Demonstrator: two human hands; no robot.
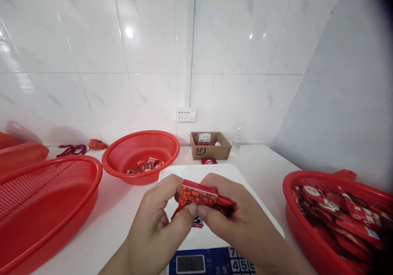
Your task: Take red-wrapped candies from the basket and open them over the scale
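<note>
Both hands come together over a white digital scale (267, 217), in the lower middle of the head view. Between them are small red snack packets (199, 194); the fingers cover part of them, so I cannot tell how many. My left hand (161, 217) is closed on the left side of the packets, thumb pressed against the front. From the right, my right hand (236, 213) grips them too, with its thumb tip beside the left one. Below the hands, the scale's blue panel shows a display (190, 263) whose reading I cannot make out.
On the right stands a red basket (290, 197) full of red packets. Another red basket (115, 166), behind left, holds several packets. A large red basket (61, 226) stands at near left. At the wall sit a cardboard box (215, 152) and a power socket (186, 114).
</note>
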